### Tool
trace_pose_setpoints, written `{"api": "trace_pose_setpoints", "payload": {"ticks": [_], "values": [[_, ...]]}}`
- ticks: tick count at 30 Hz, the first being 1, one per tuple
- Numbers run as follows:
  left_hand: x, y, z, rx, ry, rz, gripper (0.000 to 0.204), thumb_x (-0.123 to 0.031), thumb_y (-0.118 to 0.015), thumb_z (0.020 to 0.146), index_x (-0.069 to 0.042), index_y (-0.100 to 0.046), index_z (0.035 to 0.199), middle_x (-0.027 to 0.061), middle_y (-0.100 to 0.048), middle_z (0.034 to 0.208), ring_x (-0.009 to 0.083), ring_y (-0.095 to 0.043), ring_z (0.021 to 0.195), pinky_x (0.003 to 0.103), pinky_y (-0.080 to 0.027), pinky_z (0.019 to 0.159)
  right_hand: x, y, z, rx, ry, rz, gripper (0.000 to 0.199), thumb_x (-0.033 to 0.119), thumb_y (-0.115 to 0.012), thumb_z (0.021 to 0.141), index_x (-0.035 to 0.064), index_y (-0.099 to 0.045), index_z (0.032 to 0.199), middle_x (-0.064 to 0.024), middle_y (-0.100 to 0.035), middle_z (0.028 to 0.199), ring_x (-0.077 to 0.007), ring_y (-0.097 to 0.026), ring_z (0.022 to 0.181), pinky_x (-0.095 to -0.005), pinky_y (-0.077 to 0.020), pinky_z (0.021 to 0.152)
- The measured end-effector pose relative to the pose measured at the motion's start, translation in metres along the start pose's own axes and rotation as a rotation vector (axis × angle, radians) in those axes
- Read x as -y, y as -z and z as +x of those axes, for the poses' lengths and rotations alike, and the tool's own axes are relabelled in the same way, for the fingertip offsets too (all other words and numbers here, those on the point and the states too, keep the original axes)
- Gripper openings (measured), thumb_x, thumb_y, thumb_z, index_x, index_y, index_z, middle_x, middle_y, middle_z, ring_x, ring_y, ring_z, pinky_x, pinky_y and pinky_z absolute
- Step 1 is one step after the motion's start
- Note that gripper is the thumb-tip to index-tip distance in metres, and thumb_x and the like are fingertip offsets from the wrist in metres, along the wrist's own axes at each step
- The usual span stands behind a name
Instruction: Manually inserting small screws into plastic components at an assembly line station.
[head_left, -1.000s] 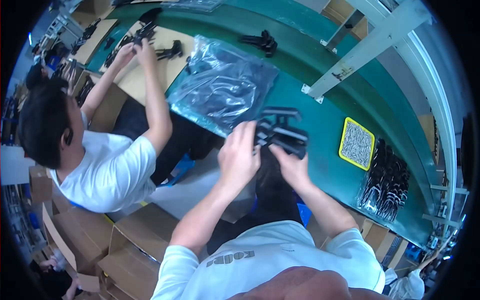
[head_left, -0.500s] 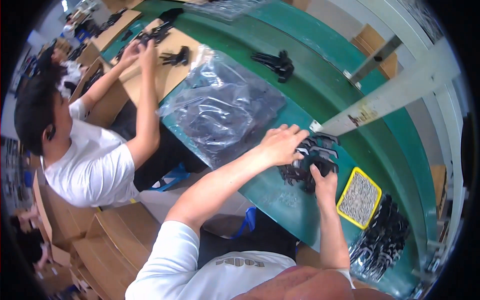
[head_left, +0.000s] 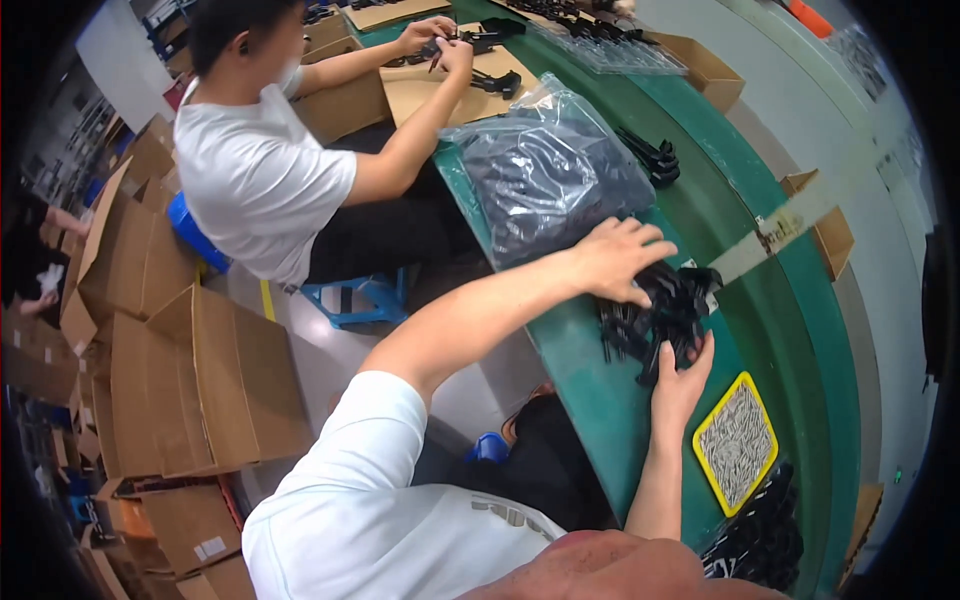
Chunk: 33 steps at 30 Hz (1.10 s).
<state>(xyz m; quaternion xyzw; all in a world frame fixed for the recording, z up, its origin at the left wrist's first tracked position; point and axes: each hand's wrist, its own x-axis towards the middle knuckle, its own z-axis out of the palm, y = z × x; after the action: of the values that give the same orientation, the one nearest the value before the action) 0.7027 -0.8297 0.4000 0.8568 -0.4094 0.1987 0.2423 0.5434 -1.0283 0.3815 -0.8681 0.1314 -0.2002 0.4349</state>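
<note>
Touching black parts (head_left: 672, 312) on the green table (head_left: 590, 390): left hand (head_left: 610, 260), fingers spread wide; right hand (head_left: 679, 392), thumb apart, grip unclear

A blue stool (head_left: 378, 304) stands on the pale floor (head_left: 318, 352)

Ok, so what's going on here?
The left hand spreads over a heap of black, angular parts on the green bench; the right hand is at its near side. A yellow-rimmed tray of silver pins sits nearby. Ahead-left, a white-shirted co-worker works over a tan board.
</note>
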Motion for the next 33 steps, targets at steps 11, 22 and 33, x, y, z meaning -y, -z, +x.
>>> {"api": "trace_pose_setpoints", "payload": {"ticks": [11, 22, 33], "values": [[-0.009, 0.013, -0.029, -0.106, 0.042, 0.133, 0.086, -0.048, -0.081, 0.079, -0.011, -0.05, 0.15, 0.0127, -0.053, 0.149, 0.0354, -0.057, 0.128, 0.044, -0.047, 0.108, -0.027, -0.029, 0.009, -0.215, 0.208, 0.004, 0.071, 0.022, -0.071, 0.092, -0.0046, -0.041, 0.15, -0.0266, -0.052, 0.144, -0.0429, -0.053, 0.128, -0.0486, -0.0409, 0.112], [-0.108, 0.025, -0.117, -0.614, 0.221, -0.245, 0.007, -0.001, -0.058, 0.094, -0.001, -0.061, 0.1, 0.0112, -0.06, 0.093, 0.0249, -0.053, 0.078, 0.033, -0.046, 0.075, -0.028, -0.033, 0.005, -0.28, 0.104, 0.106, 0.073, 0.016, -0.069, 0.09, -0.0057, -0.037, 0.152, -0.0273, -0.051, 0.144, -0.0437, -0.051, 0.13, -0.0487, -0.0409, 0.113], [-0.176, -0.124, -0.259, 0.194, 0.856, -0.912, 0.021, -0.013, -0.045, 0.103, -0.004, -0.062, 0.112, 0.015, -0.069, 0.099, 0.0332, -0.065, 0.086, 0.043, -0.05, 0.082, -0.008, -0.023, -0.001, -0.165, 0.012, 0.147, 0.076, 0.011, -0.068, 0.089, -0.004, -0.034, 0.155, -0.0258, -0.051, 0.144, -0.0401, -0.051, 0.13, -0.0471, -0.043, 0.112]]}}
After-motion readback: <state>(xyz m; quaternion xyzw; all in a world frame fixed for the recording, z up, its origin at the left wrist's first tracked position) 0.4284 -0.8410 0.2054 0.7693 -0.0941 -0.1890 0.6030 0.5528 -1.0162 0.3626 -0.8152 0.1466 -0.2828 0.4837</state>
